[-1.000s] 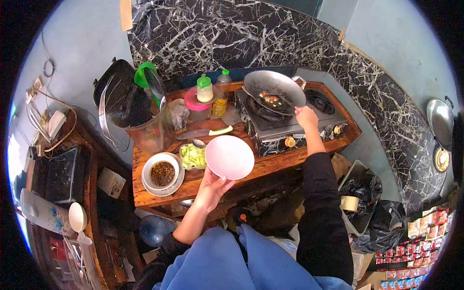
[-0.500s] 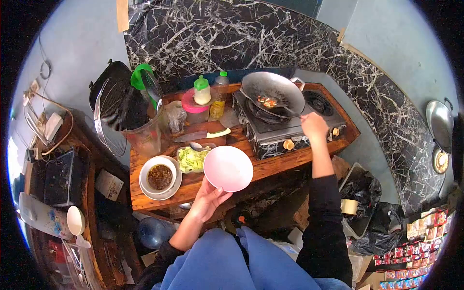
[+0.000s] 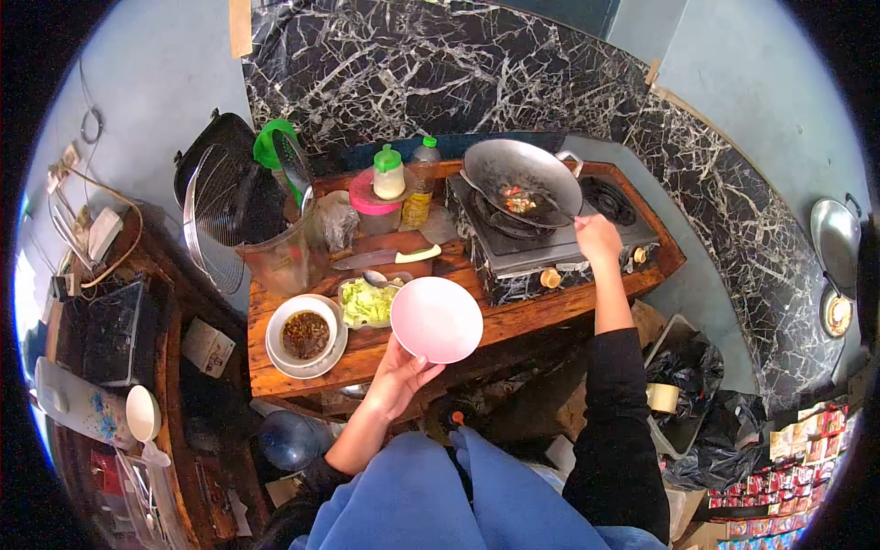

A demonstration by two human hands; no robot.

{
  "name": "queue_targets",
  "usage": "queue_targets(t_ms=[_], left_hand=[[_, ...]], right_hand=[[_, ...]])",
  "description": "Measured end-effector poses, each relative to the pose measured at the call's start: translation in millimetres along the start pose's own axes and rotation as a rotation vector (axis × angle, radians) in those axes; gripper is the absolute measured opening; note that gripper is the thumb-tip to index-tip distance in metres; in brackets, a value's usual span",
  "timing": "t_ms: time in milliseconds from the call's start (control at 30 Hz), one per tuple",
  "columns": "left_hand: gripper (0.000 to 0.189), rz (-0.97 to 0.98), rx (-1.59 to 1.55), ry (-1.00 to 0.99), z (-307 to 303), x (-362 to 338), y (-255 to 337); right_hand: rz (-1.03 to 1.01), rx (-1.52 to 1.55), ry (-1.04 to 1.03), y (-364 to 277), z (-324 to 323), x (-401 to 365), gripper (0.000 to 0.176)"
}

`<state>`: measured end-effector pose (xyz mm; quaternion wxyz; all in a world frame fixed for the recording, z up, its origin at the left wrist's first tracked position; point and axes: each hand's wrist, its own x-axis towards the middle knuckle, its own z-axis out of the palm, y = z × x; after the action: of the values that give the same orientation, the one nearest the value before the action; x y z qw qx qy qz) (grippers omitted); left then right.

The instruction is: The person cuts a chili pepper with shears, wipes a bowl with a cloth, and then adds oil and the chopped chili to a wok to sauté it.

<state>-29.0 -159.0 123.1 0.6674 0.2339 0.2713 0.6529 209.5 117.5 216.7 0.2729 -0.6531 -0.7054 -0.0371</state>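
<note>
My left hand point(image 3: 401, 378) grips a pale pink bowl point(image 3: 436, 321) by its near rim, tilted so its inside shows; it looks empty. Above the stove's front, my right hand point(image 3: 599, 238) is closed around the handle of a spatula point(image 3: 555, 203) whose head reaches into a wok point(image 3: 486, 163). Chopped red and pale bits of food point(image 3: 518, 199) lie in the bottom of the wok. Left of the pink bowl, a tray of chopped green vegetable point(image 3: 365, 302) with a spoon sits beside a white bowl of dark sauce point(image 3: 306, 335).
The wok stands on the left burner of a two-burner stove point(image 3: 513, 282). A knife point(image 3: 385, 259) lies behind the vegetable tray. An oil bottle point(image 3: 418, 197), a green-capped bottle point(image 3: 389, 172) and a tall container point(image 3: 284, 261) line the wooden counter point(image 3: 502, 323).
The food in the wok has shifted slightly to the right, with the spatula moved among it. Both hands keep their grips, and the whole view has shifted a little.
</note>
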Motion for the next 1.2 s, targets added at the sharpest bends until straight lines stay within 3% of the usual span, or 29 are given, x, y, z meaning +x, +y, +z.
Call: queue_targets(t_ms=[100,167,300,433,667,733,833,1033,1200], left_hand=[[0.064,-0.009,-0.01,-0.021,-1.3,2.2,-3.0],[0.063,-0.019,-0.01,-0.025,1.7,0.8,-4.3],[0.062,-0.007,0.005,-0.016,4.8,-2.0,-3.5],[0.061,-0.028,-0.019,-0.028,0.0,-3.0,-7.1],[0.061,-0.054,-0.009,-0.02,5.1,-5.8,-10.3],[0.062,-0.054,-0.002,-0.014,4.0,-6.0,-8.8],[0.063,-0.064,0.019,0.015,0.4,-8.4,-9.1],[0.064,-0.063,0.004,0.022,-1.1,-10.3,-13.0],[0.065,-0.121,-0.015,0.006,2.4,-13.7,-23.8]], right_hand=[[-0.028,-0.035,-0.037,-7.0,-2.8,-7.6,0.02],[0.058,-0.032,-0.065,-12.3,-0.4,-6.1,0.019],[0.095,-0.033,-0.089,-12.6,-36.5,-14.5,0.017],[0.06,-0.151,-0.113,-9.1,-11.6,-7.4,0.023],[0.069,0.001,-0.115,-10.9,13.3,5.3,0.025],[-0.01,-0.064,-0.06,-9.7,-0.9,-3.5,0.023],[0.078,-0.027,-0.056,-14.8,-39.3,-21.3,0.022],[0.133,-0.084,-0.076,-24.2,-14.7,-10.4,0.024],[0.086,0.083,-0.064,-8.3,14.5,7.4,0.024]])
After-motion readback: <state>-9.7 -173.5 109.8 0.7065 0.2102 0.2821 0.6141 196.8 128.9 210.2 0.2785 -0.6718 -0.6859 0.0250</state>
